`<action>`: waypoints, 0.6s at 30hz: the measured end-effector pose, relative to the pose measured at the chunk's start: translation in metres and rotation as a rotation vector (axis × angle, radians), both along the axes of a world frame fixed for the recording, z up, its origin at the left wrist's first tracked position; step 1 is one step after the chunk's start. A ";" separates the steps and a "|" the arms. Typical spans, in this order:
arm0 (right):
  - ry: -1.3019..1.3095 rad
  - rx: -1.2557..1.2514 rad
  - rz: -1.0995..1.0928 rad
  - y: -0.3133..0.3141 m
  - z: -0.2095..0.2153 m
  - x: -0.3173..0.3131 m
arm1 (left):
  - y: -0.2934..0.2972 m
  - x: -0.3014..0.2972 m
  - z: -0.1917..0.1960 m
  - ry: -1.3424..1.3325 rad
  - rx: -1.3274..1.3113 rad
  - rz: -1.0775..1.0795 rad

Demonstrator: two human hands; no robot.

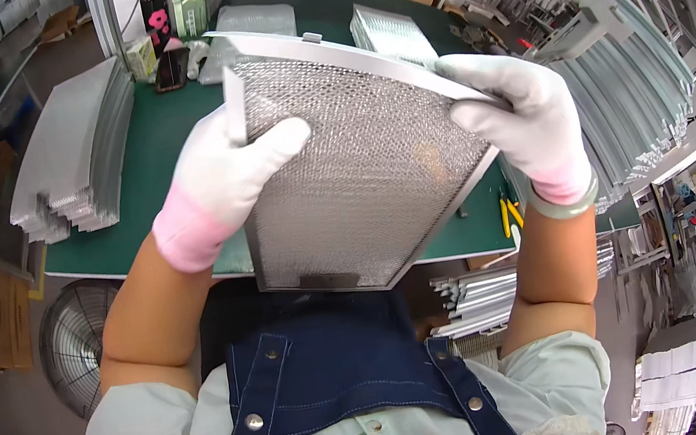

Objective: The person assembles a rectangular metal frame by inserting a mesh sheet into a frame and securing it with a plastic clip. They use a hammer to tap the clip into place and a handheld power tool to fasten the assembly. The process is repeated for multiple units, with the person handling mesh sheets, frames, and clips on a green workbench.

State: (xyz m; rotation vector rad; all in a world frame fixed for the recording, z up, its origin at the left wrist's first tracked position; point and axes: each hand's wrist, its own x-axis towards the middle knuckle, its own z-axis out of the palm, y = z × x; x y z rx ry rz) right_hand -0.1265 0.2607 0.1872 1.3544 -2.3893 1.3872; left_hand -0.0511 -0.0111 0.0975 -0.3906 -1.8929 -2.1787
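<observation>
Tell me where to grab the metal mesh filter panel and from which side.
Grip the mesh filter panel by its solid metal frame, coming in from the two opposite side edges, as the left hand and right hand do now. The frame is rigid and flat; the mesh middle looks thin and likely to dent under fingers.

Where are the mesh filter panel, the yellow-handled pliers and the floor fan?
mesh filter panel (368, 169), head view, middle of the mesh
yellow-handled pliers (510, 215), head view, on the handles
floor fan (76, 338), head view, wire grille
</observation>
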 end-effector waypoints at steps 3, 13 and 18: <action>-0.202 -0.002 -0.082 -0.004 -0.030 -0.016 | 0.000 -0.016 -0.027 -0.078 -0.006 -0.033; -0.503 0.099 -0.067 0.004 -0.133 -0.076 | -0.004 -0.061 -0.121 -0.217 0.010 0.001; -0.531 -0.075 -0.098 0.013 -0.150 -0.081 | 0.007 -0.067 -0.100 0.015 -0.123 0.415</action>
